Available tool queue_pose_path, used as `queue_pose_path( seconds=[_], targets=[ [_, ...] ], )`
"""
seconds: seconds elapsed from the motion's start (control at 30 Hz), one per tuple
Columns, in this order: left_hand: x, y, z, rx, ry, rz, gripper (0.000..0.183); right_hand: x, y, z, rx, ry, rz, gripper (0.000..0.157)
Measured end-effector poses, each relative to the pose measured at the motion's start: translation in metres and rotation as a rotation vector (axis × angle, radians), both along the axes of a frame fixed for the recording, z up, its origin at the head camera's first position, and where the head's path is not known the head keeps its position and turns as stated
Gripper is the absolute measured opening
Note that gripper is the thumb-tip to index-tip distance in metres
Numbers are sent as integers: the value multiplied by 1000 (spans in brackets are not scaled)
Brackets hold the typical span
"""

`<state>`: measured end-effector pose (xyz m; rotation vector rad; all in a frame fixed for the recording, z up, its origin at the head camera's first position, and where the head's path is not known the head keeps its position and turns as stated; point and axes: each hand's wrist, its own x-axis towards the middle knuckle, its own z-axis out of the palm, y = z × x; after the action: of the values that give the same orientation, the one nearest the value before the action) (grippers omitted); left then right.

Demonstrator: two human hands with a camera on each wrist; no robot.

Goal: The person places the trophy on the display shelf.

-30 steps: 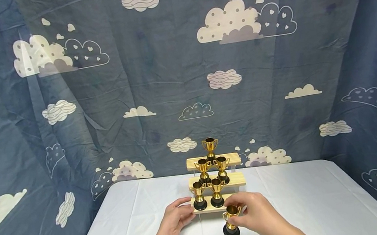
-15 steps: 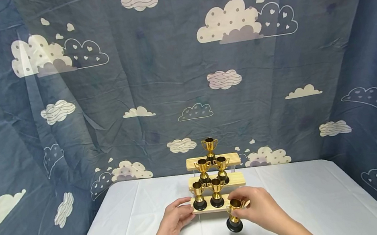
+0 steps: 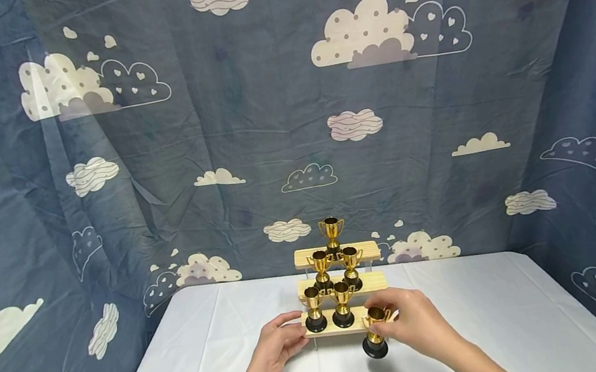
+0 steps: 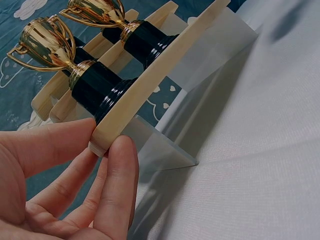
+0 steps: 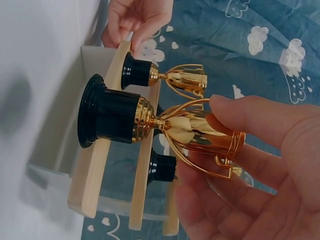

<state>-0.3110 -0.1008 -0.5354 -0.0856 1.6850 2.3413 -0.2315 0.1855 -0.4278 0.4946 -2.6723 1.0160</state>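
Observation:
My right hand (image 3: 415, 324) holds a small gold trophy cup (image 5: 200, 131) by its bowl and handle, thumb on one side. Its round black base hangs just in front of the right end of the lowest wooden step (image 3: 359, 318) of a three-tier display stand. My left hand (image 3: 279, 347) pinches the left end of that step between thumb and fingers, as the left wrist view shows. Two gold trophies stand on this step: a left one (image 3: 313, 302) and a middle one (image 3: 341, 297). Both are upright.
Two more trophies stand on the middle step (image 3: 376, 281) and one trophy (image 3: 331, 229) on the top step (image 3: 365, 250). Clear side panels (image 4: 165, 142) carry the steps. A white cloth (image 3: 466, 302) covers the table, with a cloud-print curtain (image 3: 285, 98) behind.
My right hand has carried the trophy rightward and a little up, toward the right end of the lowest step. The left hand has stayed on the step's end.

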Motion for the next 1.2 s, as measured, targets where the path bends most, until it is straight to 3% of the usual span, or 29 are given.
queue_pose_path(
  seconds=[1.2],
  targets=[
    [3, -1, -1, -25, 28, -10, 54, -27, 11, 3, 65, 27, -89, 28]
  ],
)
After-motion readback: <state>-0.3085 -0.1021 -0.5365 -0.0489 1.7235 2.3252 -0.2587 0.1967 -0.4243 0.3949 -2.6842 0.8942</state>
